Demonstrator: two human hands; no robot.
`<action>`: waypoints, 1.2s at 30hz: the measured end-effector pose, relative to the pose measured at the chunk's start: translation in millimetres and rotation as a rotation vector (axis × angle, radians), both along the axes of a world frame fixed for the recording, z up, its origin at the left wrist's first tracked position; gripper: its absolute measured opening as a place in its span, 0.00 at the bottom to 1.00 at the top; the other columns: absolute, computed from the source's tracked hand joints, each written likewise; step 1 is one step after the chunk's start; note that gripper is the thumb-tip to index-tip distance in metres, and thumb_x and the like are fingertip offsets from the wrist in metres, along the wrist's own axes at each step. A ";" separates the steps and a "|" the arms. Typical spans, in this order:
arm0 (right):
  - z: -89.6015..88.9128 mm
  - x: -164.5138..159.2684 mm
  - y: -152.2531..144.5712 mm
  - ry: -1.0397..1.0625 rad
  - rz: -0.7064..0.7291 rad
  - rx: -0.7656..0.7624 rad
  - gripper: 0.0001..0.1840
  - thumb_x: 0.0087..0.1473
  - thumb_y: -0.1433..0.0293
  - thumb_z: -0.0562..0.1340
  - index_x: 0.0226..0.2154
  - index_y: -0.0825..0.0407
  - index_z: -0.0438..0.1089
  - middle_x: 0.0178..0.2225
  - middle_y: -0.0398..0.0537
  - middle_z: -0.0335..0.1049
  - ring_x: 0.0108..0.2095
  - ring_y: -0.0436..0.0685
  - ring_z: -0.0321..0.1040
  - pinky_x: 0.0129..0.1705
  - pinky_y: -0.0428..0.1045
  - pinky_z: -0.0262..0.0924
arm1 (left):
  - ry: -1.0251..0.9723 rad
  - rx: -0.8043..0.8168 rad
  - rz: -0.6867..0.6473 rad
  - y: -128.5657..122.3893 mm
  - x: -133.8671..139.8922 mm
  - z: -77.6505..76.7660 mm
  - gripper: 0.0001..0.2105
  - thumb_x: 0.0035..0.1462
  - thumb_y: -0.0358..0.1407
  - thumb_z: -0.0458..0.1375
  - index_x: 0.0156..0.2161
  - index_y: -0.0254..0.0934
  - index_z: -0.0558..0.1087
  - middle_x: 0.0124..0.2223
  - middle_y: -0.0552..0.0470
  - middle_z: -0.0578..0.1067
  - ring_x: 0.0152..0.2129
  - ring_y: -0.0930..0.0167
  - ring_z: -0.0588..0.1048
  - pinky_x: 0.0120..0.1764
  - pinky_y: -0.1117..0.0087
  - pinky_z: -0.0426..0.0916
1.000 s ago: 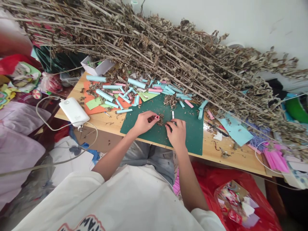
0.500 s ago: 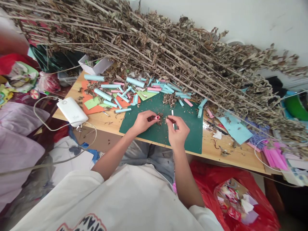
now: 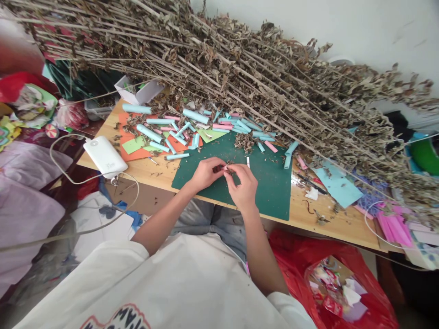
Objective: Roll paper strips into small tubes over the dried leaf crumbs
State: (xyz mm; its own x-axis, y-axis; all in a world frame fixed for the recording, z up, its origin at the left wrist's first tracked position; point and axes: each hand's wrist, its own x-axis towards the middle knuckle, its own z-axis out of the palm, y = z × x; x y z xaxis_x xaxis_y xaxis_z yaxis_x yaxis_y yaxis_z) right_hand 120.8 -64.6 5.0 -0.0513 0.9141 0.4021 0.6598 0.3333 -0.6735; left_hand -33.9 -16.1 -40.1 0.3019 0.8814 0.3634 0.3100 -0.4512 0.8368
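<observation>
Over the green cutting mat (image 3: 267, 192), my left hand (image 3: 207, 173) is closed on a small pink paper tube (image 3: 224, 167), mostly covered by fingers. My right hand (image 3: 243, 183) meets it at the tube's open end, thumb and fingertips pinched; a bit of dried leaf seems to be between them, though the fingers hide most of it. Dried leaf crumbs (image 3: 230, 163) lie just behind the fingertips. A short white stick (image 3: 248, 161) rests on the mat beyond my right hand. Farther back sits a small heap of dried leaves (image 3: 243, 142).
Rolled blue paper tubes (image 3: 195, 116) and several pink ones lie along the back left. Long dried plant stalks (image 3: 219, 59) span the table's rear. A white power bank (image 3: 105, 156) with a cable is at left, blue paper (image 3: 338, 183) at right, a red bag (image 3: 288, 256) below.
My right hand has moved left, from beside the white stick to the mouth of the pink tube. My left hand stays nearly in place, still holding the tube.
</observation>
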 end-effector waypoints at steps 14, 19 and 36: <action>5.8 1.5 2.5 -0.027 0.023 0.026 0.09 0.63 0.67 0.58 0.39 0.48 0.74 0.39 0.50 0.73 0.40 0.55 0.72 0.45 0.51 0.68 | -0.012 -0.016 -0.008 -0.9 0.0 2.0 0.08 0.61 0.39 0.59 0.37 0.35 0.75 0.33 0.51 0.76 0.27 0.74 0.73 0.31 0.75 0.67; 6.7 2.5 4.6 -0.010 -0.011 -0.016 0.18 0.61 0.65 0.60 0.53 0.48 0.68 0.37 0.48 0.72 0.35 0.54 0.71 0.41 0.51 0.70 | -0.004 -0.009 -0.013 -0.4 0.0 1.0 0.07 0.60 0.38 0.60 0.37 0.35 0.75 0.33 0.51 0.76 0.27 0.74 0.72 0.31 0.75 0.67; 2.0 4.0 -2.6 -0.048 -0.056 0.046 0.10 0.63 0.65 0.57 0.39 0.49 0.73 0.35 0.49 0.75 0.36 0.54 0.72 0.42 0.51 0.67 | 0.000 -0.016 0.001 0.1 0.7 -0.3 0.10 0.60 0.41 0.60 0.36 0.35 0.76 0.33 0.50 0.77 0.26 0.74 0.73 0.30 0.75 0.67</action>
